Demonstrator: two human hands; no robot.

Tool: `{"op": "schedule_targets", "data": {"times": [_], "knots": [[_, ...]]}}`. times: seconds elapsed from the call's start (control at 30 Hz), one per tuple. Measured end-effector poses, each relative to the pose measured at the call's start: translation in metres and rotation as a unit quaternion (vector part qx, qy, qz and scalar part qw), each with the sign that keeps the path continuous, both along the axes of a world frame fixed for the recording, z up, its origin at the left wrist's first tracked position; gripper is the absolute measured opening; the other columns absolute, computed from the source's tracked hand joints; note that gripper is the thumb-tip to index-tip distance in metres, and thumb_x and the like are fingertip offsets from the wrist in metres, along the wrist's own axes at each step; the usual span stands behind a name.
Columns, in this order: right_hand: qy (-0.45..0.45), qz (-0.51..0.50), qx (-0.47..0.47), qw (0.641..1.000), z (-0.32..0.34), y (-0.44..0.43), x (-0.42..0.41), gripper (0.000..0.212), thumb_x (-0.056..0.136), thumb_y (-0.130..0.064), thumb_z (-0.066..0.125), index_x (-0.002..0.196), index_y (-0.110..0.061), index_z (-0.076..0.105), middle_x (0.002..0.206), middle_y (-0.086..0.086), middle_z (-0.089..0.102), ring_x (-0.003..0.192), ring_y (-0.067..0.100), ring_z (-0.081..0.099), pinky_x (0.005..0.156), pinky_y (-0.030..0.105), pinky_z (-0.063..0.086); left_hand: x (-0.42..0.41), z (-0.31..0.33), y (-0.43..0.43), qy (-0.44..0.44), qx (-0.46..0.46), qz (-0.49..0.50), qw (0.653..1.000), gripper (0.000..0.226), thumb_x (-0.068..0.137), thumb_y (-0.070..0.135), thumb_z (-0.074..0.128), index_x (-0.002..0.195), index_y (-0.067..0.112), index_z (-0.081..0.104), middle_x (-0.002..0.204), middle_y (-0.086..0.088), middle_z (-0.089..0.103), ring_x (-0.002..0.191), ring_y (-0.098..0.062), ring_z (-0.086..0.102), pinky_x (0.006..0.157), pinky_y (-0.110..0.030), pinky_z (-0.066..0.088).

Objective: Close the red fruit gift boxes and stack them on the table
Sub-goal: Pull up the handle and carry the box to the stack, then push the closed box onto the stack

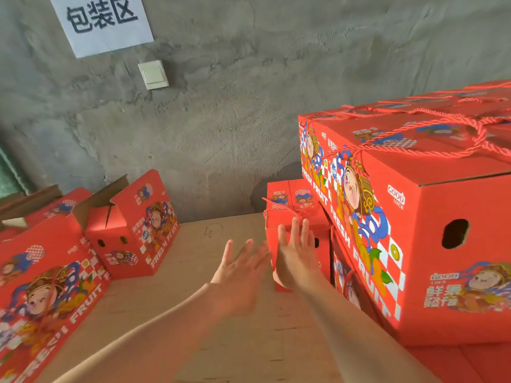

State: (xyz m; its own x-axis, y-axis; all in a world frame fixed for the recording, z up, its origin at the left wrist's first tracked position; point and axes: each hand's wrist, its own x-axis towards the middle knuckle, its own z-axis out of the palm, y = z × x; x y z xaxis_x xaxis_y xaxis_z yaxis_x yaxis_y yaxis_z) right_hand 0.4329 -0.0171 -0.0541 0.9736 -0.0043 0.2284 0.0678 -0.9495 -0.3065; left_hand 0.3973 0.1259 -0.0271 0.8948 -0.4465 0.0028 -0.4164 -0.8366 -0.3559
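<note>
A closed red gift box (293, 205) with a red rope handle stands on the wooden table (193, 299) by the wall. My right hand (296, 255) lies flat against its near left face, fingers straight. My left hand (240, 275) hovers just left of that box with its fingers spread, holding nothing. A tall stack of closed red boxes (414, 217) rises at the right. At the left stands an open red box (132, 230) with its flaps up. A larger red box (47, 294) sits in front of it.
The rough grey concrete wall (249, 106) closes the table's far side, carrying a white paper sign (102, 20) and a light switch (153, 74). More open boxes with brown flaps (33, 203) sit at the far left. Bare wood lies between the left boxes and the stack.
</note>
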Motion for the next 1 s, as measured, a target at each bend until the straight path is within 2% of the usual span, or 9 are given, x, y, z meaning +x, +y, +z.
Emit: {"op": "schedule_targets", "data": {"times": [0.27, 0.33, 0.4, 0.53, 0.63, 0.7, 0.8, 0.9, 1.0], "knots": [[0.172, -0.034, -0.075, 0.982, 0.049, -0.012, 0.033, 0.086, 0.087, -0.009, 0.047, 0.149, -0.005, -0.013, 0.158, 0.006, -0.017, 0.145, 0.030, -0.016, 0.116, 0.044, 0.021, -0.064, 0.016, 0.072, 0.026, 0.058, -0.050, 0.997, 0.067, 0.092, 0.017, 0.039, 0.151, 0.018, 0.007, 0.158, 0.000, 0.008, 0.146, -0.017, 0.003, 0.107, -0.043, -0.023], [0.167, -0.019, -0.108, 0.980, 0.047, 0.006, 0.018, 0.087, 0.088, -0.012, 0.045, 0.147, -0.004, -0.018, 0.156, 0.009, -0.025, 0.144, 0.030, -0.020, 0.118, 0.043, 0.010, -0.086, 0.037, 0.102, -0.011, 0.044, -0.097, 0.994, 0.056, 0.084, 0.016, 0.038, 0.140, 0.023, 0.045, 0.145, 0.003, 0.044, 0.136, -0.013, 0.038, 0.116, -0.047, -0.005], [0.125, 0.007, -0.132, 0.983, 0.032, 0.026, -0.004, 0.086, 0.087, -0.012, 0.044, 0.148, -0.005, -0.018, 0.155, 0.009, -0.026, 0.144, 0.030, -0.019, 0.118, 0.043, 0.008, -0.110, 0.058, 0.133, -0.046, 0.033, -0.124, 0.991, 0.041, 0.068, 0.034, 0.045, 0.094, 0.032, 0.077, 0.098, 0.012, 0.072, 0.091, -0.004, 0.069, 0.105, -0.043, 0.031], [0.181, -0.023, -0.144, 0.973, 0.034, 0.034, -0.033, 0.084, 0.086, -0.006, 0.039, 0.147, -0.007, -0.019, 0.155, 0.006, -0.027, 0.145, 0.028, -0.015, 0.119, 0.040, 0.009, -0.141, 0.069, 0.204, -0.091, 0.081, -0.084, 0.989, 0.044, 0.060, 0.035, 0.038, 0.072, 0.027, 0.079, 0.078, 0.009, 0.074, 0.072, -0.007, 0.071, 0.076, -0.040, 0.054], [0.162, -0.029, -0.148, 0.975, 0.047, 0.041, -0.034, 0.083, 0.086, -0.006, 0.038, 0.149, -0.010, -0.015, 0.157, 0.002, -0.023, 0.146, 0.026, -0.013, 0.118, 0.039, 0.010, -0.143, 0.082, 0.243, -0.090, 0.100, -0.018, 0.991, 0.038, 0.044, 0.036, 0.069, 0.076, 0.018, 0.079, 0.082, 0.001, 0.074, 0.074, -0.016, 0.073, 0.073, -0.049, 0.055], [0.179, -0.059, -0.135, 0.973, 0.050, 0.040, -0.028, 0.082, 0.087, -0.010, 0.039, 0.150, -0.009, -0.013, 0.159, 0.005, -0.014, 0.147, 0.025, -0.008, 0.118, 0.038, 0.013, -0.137, 0.088, 0.260, -0.084, 0.068, 0.019, 0.994, 0.062, 0.020, 0.031, 0.085, 0.079, 0.015, 0.079, 0.085, -0.002, 0.075, 0.075, -0.019, 0.073, 0.067, -0.051, 0.057], [0.287, -0.109, -0.124, 0.944, 0.042, 0.031, -0.019, 0.079, 0.085, -0.021, 0.048, 0.151, -0.006, 0.008, 0.156, 0.014, 0.019, 0.141, 0.029, 0.027, 0.112, 0.037, 0.032, -0.133, 0.104, 0.285, -0.091, 0.043, 0.046, 0.994, 0.081, 0.011, 0.040, 0.090, 0.087, 0.016, 0.079, 0.091, -0.002, 0.075, 0.081, -0.019, 0.073, 0.068, -0.047, 0.057], [0.203, -0.045, -0.173, 0.963, 0.022, 0.066, -0.021, 0.060, 0.083, -0.022, 0.048, 0.141, -0.010, 0.035, 0.148, 0.009, 0.037, 0.133, 0.026, 0.041, 0.107, 0.036, 0.037, -0.130, 0.117, 0.307, -0.087, 0.074, 0.077, 0.990, 0.082, 0.034, 0.049, 0.089, 0.109, 0.019, 0.073, 0.114, -0.003, 0.069, 0.104, -0.020, 0.067, 0.090, -0.050, 0.046], [0.137, 0.111, -0.110, 0.978, 0.011, 0.152, -0.024, 0.060, 0.087, -0.009, 0.043, 0.145, -0.012, 0.028, 0.158, -0.001, 0.016, 0.141, 0.020, 0.027, 0.110, 0.031, 0.029, -0.111, 0.108, 0.349, -0.092, 0.048, 0.101, 0.989, 0.073, 0.090, 0.043, 0.050, 0.152, 0.025, 0.015, 0.159, 0.002, 0.010, 0.147, -0.016, 0.007, 0.111, -0.042, -0.010]]}}
